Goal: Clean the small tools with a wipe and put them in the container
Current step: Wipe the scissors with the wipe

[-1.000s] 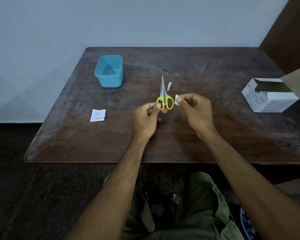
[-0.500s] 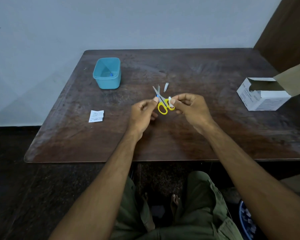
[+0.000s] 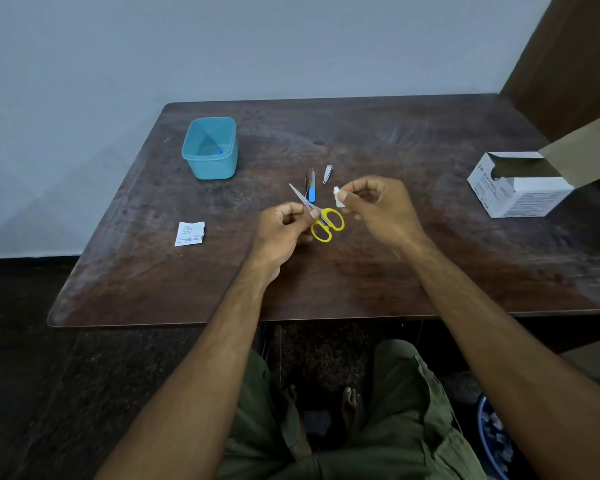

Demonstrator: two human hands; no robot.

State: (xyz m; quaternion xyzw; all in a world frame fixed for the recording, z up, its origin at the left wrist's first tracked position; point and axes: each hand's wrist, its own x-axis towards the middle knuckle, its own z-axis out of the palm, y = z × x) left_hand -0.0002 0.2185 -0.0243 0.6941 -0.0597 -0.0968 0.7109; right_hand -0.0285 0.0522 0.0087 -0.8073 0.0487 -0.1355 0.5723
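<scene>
The container's (image 3: 210,147) small blue item is too small to identify.

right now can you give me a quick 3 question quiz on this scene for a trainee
1. True or false: the scissors lie inside the blue container.
2. What does the right hand pinch: A) nail clipper B) white wipe C) torn packet
3. Which tool with a blue handle lies on the table just beyond the scissors?

Key: 1 false, the left hand holds them. 2 B, the wipe. 3 the small file-like tool, beside the nail clipper.
</scene>
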